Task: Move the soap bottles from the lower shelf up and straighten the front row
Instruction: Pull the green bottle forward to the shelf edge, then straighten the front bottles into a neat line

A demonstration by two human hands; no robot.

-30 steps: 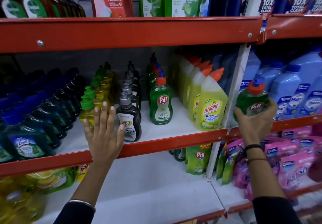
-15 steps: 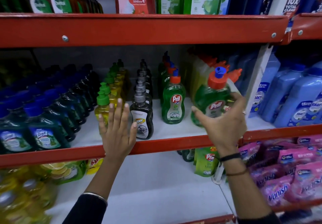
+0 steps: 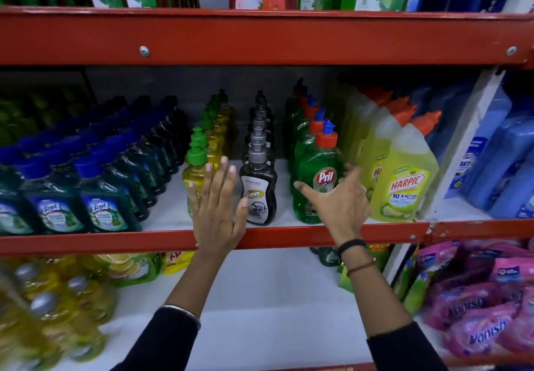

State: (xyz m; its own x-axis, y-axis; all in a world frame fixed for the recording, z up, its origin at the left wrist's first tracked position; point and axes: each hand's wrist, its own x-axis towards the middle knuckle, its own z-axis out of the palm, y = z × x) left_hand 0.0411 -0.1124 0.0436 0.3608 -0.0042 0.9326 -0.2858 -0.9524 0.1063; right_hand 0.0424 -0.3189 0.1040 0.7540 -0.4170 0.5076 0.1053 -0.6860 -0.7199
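A green Pril soap bottle (image 3: 315, 162) with an orange and blue cap stands at the front of its row on the middle shelf (image 3: 289, 238). My right hand (image 3: 336, 200) wraps its lower front, thumb across the left side and fingers on the right. My left hand (image 3: 216, 212) is flat with fingers spread against the front yellow bottle with a green cap (image 3: 196, 174); its thumb reaches the black Super bottle (image 3: 258, 194). Another dark green bottle (image 3: 326, 255) shows on the lower shelf, partly hidden behind my right wrist.
Yellow Harpic bottles (image 3: 404, 186) stand right of the Pril row, touching distance from my right hand. Dark green Lizol bottles (image 3: 101, 206) fill the left. The red upper shelf beam (image 3: 260, 38) hangs overhead. Below lie pink Vanish pouches (image 3: 476, 313) and blurred yellow bottles (image 3: 57, 298).
My right hand carried the Pril bottle leftward from the blue bottles and set it down at the front of the Pril row. My left hand stayed against the yellow bottle.
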